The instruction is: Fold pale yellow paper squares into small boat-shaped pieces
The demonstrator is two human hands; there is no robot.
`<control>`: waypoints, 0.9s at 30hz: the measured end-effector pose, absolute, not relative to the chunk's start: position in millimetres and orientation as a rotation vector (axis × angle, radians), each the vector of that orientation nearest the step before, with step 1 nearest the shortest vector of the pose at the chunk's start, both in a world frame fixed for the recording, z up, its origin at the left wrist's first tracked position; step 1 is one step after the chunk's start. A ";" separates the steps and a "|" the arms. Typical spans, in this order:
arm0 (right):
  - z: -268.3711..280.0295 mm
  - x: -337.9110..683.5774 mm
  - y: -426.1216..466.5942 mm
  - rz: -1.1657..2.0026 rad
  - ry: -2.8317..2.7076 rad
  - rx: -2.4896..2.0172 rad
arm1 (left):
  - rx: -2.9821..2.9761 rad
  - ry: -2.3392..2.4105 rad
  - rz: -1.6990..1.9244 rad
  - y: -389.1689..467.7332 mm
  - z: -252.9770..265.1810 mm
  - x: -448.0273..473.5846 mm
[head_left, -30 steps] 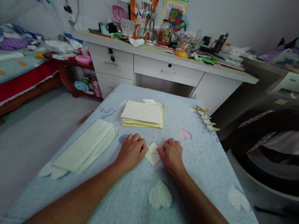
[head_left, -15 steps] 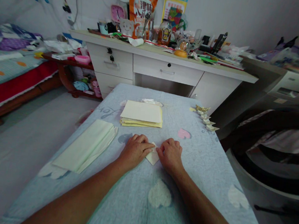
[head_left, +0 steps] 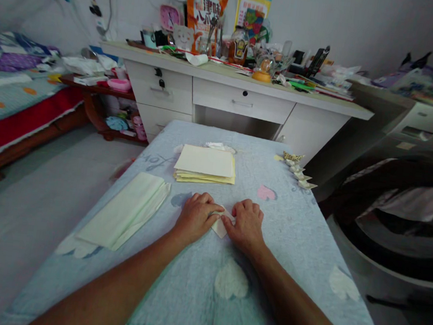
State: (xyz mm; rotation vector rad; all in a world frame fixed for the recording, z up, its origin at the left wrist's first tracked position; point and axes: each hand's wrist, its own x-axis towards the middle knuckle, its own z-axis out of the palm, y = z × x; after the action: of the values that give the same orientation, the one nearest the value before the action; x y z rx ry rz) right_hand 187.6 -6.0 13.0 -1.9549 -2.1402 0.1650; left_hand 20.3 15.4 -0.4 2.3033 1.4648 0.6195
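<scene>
A small folded piece of cream paper point(head_left: 219, 229) lies on the cloth-covered table between my hands, its pointed end toward me. My left hand point(head_left: 197, 213) presses its left side, fingers closed together and thumb reaching across the top. My right hand point(head_left: 247, 221) grips the paper's right side, the thumb on its surface and the fingers curled. Both hands cover part of the sheet. Just beyond them rests a stack of cream and yellow paper point(head_left: 205, 161). To the left lies a larger folded pale green sheet point(head_left: 123, 209).
A row of small folded paper pieces point(head_left: 297, 171) stands near the table's right far edge. White crumpled paper point(head_left: 218, 146) lies behind the stack. Beyond is a white desk point(head_left: 243, 100) crowded with items. A washing machine point(head_left: 420, 123) stands right, a bed point(head_left: 20, 103) left.
My right thumb has moved left and nearer to me over the small paper, close to the left thumb. The left hand stays nearly in place.
</scene>
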 end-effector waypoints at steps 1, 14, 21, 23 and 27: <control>13.1 187.3 -6.2 0.153 -2.138 -1.958 | 2.304 1.464 0.621 15.0 -0.1 20.3; 9.6 189.1 -6.6 0.094 -2.148 -1.947 | 2.296 1.459 0.595 13.3 3.5 19.3; 10.2 206.6 -5.5 0.143 -2.089 -2.008 | 2.301 1.453 0.589 13.5 2.9 18.7; 10.3 209.2 -6.0 0.149 -2.081 -2.008 | 2.304 1.449 0.590 13.7 2.5 18.7; 9.6 212.6 -6.3 0.167 -2.081 -2.012 | 2.308 1.450 0.591 14.1 1.7 18.8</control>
State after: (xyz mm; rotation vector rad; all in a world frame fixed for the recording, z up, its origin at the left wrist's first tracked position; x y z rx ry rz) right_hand 212.6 -6.3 9.6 -2.0124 -2.0807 0.1669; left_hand 18.8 14.1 1.7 2.3079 1.4502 0.5905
